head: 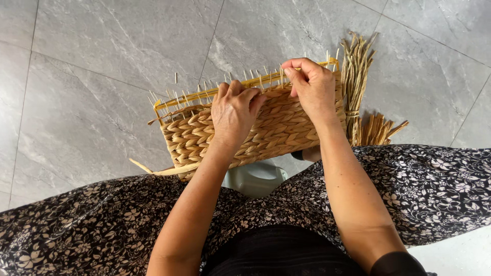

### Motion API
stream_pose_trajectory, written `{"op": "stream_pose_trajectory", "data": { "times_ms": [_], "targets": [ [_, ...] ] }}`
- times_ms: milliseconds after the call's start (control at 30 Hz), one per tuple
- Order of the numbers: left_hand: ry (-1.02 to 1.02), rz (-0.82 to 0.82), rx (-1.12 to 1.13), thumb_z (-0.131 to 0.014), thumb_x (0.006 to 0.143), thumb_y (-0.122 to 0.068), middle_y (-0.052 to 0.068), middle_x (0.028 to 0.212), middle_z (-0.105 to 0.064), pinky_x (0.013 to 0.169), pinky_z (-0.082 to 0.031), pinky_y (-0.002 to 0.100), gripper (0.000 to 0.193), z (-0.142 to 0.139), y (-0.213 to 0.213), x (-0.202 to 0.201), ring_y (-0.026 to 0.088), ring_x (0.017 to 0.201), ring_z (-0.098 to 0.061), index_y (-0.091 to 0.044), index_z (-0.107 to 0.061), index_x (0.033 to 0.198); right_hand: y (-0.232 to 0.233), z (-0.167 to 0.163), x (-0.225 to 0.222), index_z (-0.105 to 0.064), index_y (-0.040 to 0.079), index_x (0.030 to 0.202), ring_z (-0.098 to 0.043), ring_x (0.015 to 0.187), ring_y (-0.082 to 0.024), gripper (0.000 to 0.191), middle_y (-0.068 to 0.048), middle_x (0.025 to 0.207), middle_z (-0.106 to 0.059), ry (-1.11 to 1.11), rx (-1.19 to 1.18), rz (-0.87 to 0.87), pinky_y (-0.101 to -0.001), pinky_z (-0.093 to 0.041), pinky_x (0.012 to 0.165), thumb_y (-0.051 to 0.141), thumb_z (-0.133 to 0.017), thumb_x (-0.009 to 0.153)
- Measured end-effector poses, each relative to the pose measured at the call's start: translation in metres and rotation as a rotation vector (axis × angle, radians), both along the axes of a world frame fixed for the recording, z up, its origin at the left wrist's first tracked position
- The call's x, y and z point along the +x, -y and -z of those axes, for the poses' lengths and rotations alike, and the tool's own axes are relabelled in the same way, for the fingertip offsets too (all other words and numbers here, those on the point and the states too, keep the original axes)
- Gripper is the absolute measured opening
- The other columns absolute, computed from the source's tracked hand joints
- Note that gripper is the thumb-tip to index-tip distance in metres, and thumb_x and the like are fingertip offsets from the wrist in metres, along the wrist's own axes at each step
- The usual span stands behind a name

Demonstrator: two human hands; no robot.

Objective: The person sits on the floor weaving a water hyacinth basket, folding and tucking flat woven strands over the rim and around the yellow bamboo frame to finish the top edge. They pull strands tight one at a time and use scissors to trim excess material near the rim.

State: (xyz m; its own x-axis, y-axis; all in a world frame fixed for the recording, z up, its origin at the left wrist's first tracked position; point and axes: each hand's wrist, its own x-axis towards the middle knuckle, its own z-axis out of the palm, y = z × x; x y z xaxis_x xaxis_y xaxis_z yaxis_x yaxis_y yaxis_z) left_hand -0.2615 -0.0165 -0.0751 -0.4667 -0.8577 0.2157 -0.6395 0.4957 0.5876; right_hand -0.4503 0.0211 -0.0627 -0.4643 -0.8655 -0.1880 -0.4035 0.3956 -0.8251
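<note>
on lap: woven straw basket [266, 128], tan braided rows (rim unfinished).

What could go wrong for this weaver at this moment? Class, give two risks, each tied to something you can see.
1. Thin stakes stick up along the woven basket's top edge, right by the left hand and right hand; a fingertip could get pricked.
2. The basket seems propped on the lap, partly over the grey stool; hard pressing might tip it onto the tiled floor.
</note>
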Motion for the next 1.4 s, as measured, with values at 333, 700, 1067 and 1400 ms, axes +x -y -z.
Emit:
{"op": "stream_pose_trajectory", "data": {
  "times_ms": [333, 700, 1067, 1400],
  "targets": [
    [-0.011, -0.093, 0.008, -0.08, 0.086, -0.028, 0.008, 0.089, -0.066, 0.074, -0.049, 0.045, 0.016, 0.001, -0.004, -0.012, 0.031, 0.087, -0.061, -0.013, -0.077, 0.092, -0.002, 0.01, -0.016, -0.074, 0.014, 0.102, -0.066, 0.062, -0.002, 0.005, 0.005, 0.079, -0.072, -0.026, 0.012, 0.031, -0.021, -0.051, 0.052, 0.019, -0.074, 0.101],
    [-0.057, 0.246, -0.103, -0.068, 0.091, -0.006, 0.005, 0.115, -0.063, 0.083, -0.05, 0.04, 0.038, 0.001, -0.03, -0.064, 0.025, 0.099, -0.06, -0.013, -0.067, 0.129, -0.016, 0.004, -0.084, -0.078, 0.013, 0.109, -0.06, 0.087, -0.014, 0.02, -0.004, 0.111, -0.067, -0.356, -0.136, 0.064, -0.0295, -0.057, 0.076, 0.011, -0.087, 0.091],
    [0.168, 0.228, -0.092, -0.068, 0.084, -0.012, 0.009, 0.118, -0.054, 0.089, -0.046, 0.047, 0.051, 0.001, -0.035, -0.093, 0.03, 0.108, -0.055, -0.013, -0.062, 0.135, -0.01, 0.011, -0.087, -0.075, 0.009, 0.107, -0.069, 0.099, -0.011, 0.013, -0.002, 0.112, -0.077, 0.101, -0.17, 0.114, -0.0274, -0.061, 0.085, 0.003, -0.08, 0.097],
    [0.093, 0.089, 0.064, -0.078, 0.087, -0.032, 0.016, 0.102, -0.059, 0.085, -0.051, 0.047, 0.039, -0.015, -0.017, 0.019, 0.033, 0.097, -0.059, -0.005, -0.062, 0.109, 0.002, -0.01, -0.036, -0.075, 0.013, 0.107, -0.071, 0.082, -0.005, 0.008, 0.0, 0.096, -0.078, 0.071, -0.27, -0.028, -0.0197, -0.055, 0.064, 0.011, -0.068, 0.108]
  ]
}}
